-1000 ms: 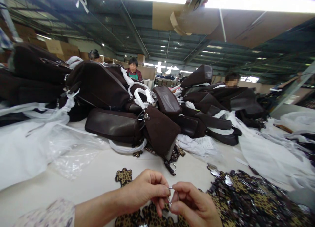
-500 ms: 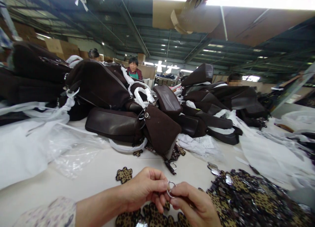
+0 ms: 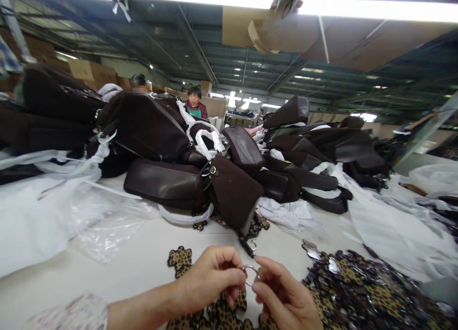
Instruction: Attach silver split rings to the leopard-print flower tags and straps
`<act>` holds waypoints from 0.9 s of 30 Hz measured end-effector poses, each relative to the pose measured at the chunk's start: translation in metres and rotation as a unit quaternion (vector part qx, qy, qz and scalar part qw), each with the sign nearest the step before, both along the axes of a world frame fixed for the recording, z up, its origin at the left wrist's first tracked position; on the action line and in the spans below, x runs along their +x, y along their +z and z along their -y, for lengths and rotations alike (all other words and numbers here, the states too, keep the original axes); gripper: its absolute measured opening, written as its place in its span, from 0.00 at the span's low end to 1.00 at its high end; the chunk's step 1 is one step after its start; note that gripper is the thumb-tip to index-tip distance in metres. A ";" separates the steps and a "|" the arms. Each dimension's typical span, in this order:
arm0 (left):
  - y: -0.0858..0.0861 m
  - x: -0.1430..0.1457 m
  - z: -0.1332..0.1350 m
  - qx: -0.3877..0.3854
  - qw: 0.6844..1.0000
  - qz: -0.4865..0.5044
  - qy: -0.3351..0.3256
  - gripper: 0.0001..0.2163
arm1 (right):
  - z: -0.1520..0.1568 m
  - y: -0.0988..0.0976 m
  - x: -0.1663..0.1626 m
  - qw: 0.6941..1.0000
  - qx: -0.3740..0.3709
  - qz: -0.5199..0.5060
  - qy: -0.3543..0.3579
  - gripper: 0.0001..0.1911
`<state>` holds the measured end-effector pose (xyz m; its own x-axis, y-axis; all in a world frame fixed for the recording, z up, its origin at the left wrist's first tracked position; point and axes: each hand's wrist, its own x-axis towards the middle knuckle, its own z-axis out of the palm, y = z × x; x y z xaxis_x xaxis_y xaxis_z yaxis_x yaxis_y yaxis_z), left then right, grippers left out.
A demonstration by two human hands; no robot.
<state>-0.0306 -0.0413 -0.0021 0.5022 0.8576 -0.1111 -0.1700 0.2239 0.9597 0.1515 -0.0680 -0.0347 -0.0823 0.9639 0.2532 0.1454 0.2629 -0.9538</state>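
Note:
My left hand (image 3: 211,277) and my right hand (image 3: 284,296) meet at the bottom centre, both pinched on a small silver key ring (image 3: 250,275) held between their fingertips. Under the hands lie leopard-print bear-shaped charms (image 3: 222,315), and one lone leopard charm (image 3: 180,258) rests on the white table just left of my left hand. A dark strap end with a metal ring (image 3: 250,245) lies just beyond my fingers.
Dark brown bags (image 3: 232,187) are heaped across the table's middle and back. A large pile of leopard charms (image 3: 361,292) fills the right foreground. White plastic bags (image 3: 43,211) spread at left, white sheets (image 3: 393,225) at right. Other people (image 3: 195,101) work behind the bags.
My right thumb and forefinger have shifted on the ring, which now sits slightly higher between the hands. The view has tilted a little; the bags have not moved.

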 end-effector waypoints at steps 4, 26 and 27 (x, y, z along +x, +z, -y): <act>-0.002 0.000 0.000 -0.021 0.999 0.008 -0.024 0.09 | -0.003 0.006 0.011 0.986 0.116 0.107 0.043 0.09; 0.012 -0.006 0.001 0.001 0.996 0.049 -0.071 0.10 | -0.001 0.007 0.001 0.961 -0.167 -0.182 0.121 0.14; 0.011 -0.005 0.001 0.014 0.996 0.062 -0.056 0.10 | -0.002 0.007 -0.002 0.948 -0.195 -0.217 0.128 0.16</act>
<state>-0.0359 -0.0425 0.0093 0.6039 0.7968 -0.0192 -0.2622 0.2213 0.9393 0.1495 -0.0661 -0.0276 -0.2966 0.9534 -0.0555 -0.3030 -0.1490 -0.9413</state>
